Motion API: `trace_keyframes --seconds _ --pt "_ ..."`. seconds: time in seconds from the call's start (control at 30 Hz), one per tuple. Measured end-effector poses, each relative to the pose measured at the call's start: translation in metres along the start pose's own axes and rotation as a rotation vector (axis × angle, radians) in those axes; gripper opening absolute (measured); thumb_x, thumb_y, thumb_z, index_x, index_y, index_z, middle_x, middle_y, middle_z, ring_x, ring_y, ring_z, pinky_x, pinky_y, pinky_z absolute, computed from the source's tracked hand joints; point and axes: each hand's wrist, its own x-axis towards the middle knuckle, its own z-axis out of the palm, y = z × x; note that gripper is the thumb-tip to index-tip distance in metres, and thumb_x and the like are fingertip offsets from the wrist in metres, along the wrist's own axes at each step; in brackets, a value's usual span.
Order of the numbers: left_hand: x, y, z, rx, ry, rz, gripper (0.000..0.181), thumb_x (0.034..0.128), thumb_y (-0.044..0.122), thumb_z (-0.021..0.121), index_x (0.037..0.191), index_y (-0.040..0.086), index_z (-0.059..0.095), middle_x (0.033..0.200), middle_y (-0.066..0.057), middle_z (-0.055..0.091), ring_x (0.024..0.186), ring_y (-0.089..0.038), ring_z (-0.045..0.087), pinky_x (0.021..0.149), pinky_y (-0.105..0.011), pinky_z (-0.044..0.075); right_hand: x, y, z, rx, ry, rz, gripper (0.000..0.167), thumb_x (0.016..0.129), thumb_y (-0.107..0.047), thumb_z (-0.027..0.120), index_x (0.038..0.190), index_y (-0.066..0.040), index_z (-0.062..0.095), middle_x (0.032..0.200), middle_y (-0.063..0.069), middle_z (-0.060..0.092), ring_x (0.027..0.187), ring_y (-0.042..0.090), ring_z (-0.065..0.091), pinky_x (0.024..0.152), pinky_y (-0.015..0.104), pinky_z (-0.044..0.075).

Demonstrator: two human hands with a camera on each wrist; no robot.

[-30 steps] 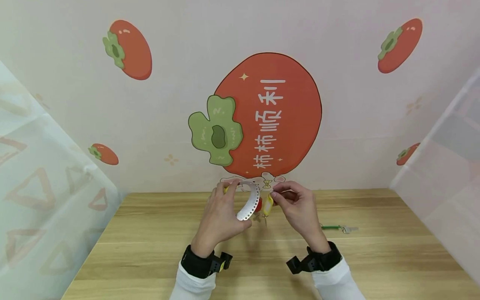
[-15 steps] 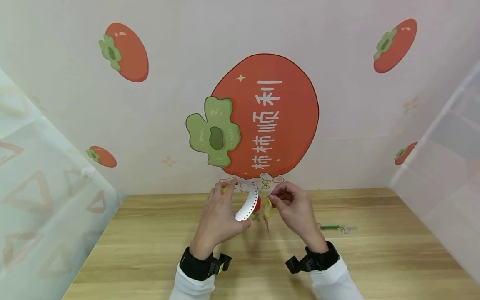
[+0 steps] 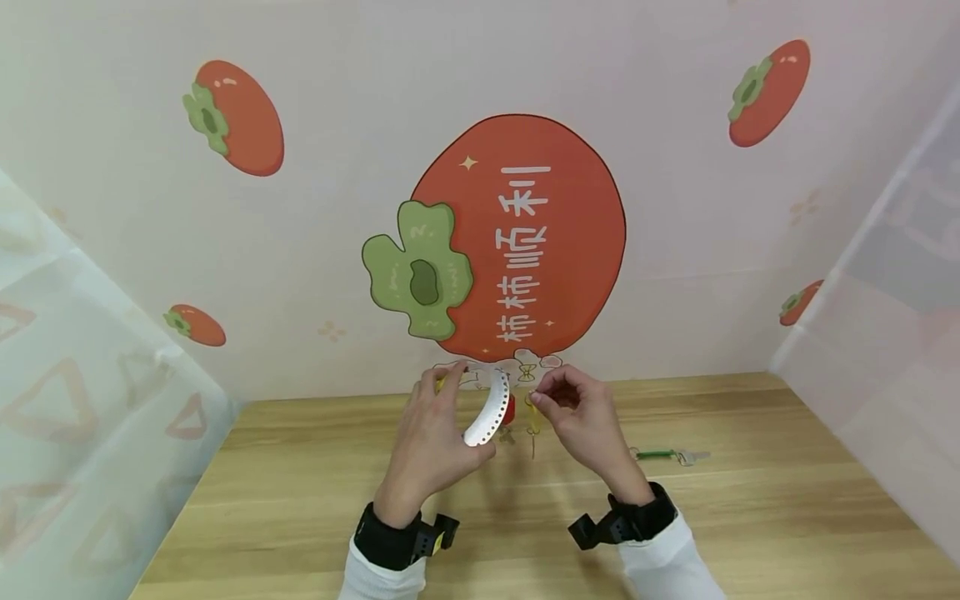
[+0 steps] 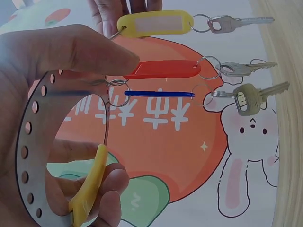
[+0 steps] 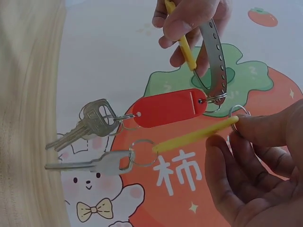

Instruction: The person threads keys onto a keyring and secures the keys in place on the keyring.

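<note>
In the head view my left hand [image 3: 423, 442] grips a curved metal band with a row of holes [image 3: 491, 412]. A yellow clasp piece [image 4: 90, 184] on the band lies by its fingers. From the band hang a red key tag [image 4: 165, 69] and a blue key tag [image 4: 161, 94], each with a key on a split ring. My right hand [image 3: 588, 429] pinches the split ring [image 5: 240, 112] of a yellow key tag [image 5: 196, 135] between thumb and finger. A key [image 5: 106, 163] dangles from that tag, which hangs apart from the band, right of the red tag.
A green key tag [image 3: 656, 454] with a key lies on the wooden table [image 3: 300, 500] right of the right hand. Behind stands a printed backdrop [image 3: 697, 250] with persimmon pictures, close beyond the table's back edge.
The yellow tag has turned from showing its label to nearly edge-on in the head view. The left hand keeps its hold on the band; the head view has shifted slightly.
</note>
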Motion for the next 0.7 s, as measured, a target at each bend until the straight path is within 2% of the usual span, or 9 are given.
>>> trace_keyframes --seconds 0.43,0.7 --pt "-0.0002 -0.0012 0.0010 0.006 0.024 0.025 0.104 0.0552 0.025 0.094 0.147 0.007 0.048 0.133 -0.020 0.050 0.114 -0.037 0.054 0.089 -0.054 0.049 0.0001 0.0032 0.0008 0.081 -0.108 0.036 0.009 0.091 0.003 0.072 0.092 -0.002 0.064 0.088 0.011 0.062 0.073 0.018 0.059 0.063 0.025 0.052" --pt "-0.0003 -0.0014 0.0009 0.000 0.017 0.013 0.104 0.0562 0.024 0.092 0.149 0.010 0.047 0.135 -0.019 0.049 0.116 -0.036 0.053 0.090 -0.052 0.049 0.0012 0.0010 0.0007 0.203 -0.180 0.171 0.009 0.094 0.002 0.068 0.097 0.005 0.061 0.095 0.015 0.063 0.082 0.019 0.066 0.072 0.027 0.054"
